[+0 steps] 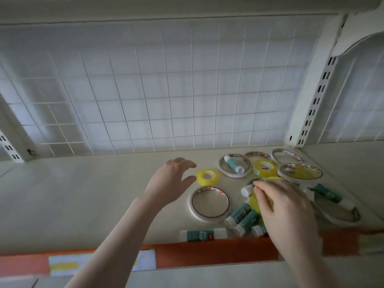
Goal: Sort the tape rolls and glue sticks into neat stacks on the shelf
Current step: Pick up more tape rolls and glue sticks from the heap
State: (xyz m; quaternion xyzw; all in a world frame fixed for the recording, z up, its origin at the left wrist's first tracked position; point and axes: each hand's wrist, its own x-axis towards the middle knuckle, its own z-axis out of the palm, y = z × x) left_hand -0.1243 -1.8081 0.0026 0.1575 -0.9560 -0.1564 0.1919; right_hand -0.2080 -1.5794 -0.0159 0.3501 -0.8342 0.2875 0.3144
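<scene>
On the white shelf (pixel 83 194), tape rolls and glue sticks lie mixed at the right. My left hand (pixel 170 179) hovers with relaxed, spread fingers just left of a small yellow tape roll (pixel 207 176), not touching it. My right hand (pixel 286 210) reaches into the pile, its fingers around a yellow tape roll (pixel 254 201) beside a glue stick (pixel 247 190). A wide white tape ring (pixel 209 203) lies in front. Several green glue sticks (pixel 242 218) lie beside my right hand, and another glue stick (pixel 203 235) lies along the front edge.
More white tape rings (pixel 300 171) and a second yellow roll (pixel 265 167) crowd the back right corner; one ring (pixel 234 165) holds a glue stick. A wire grid back panel (pixel 166 100) stands behind. An orange price strip (pixel 218 254) runs along the shelf front.
</scene>
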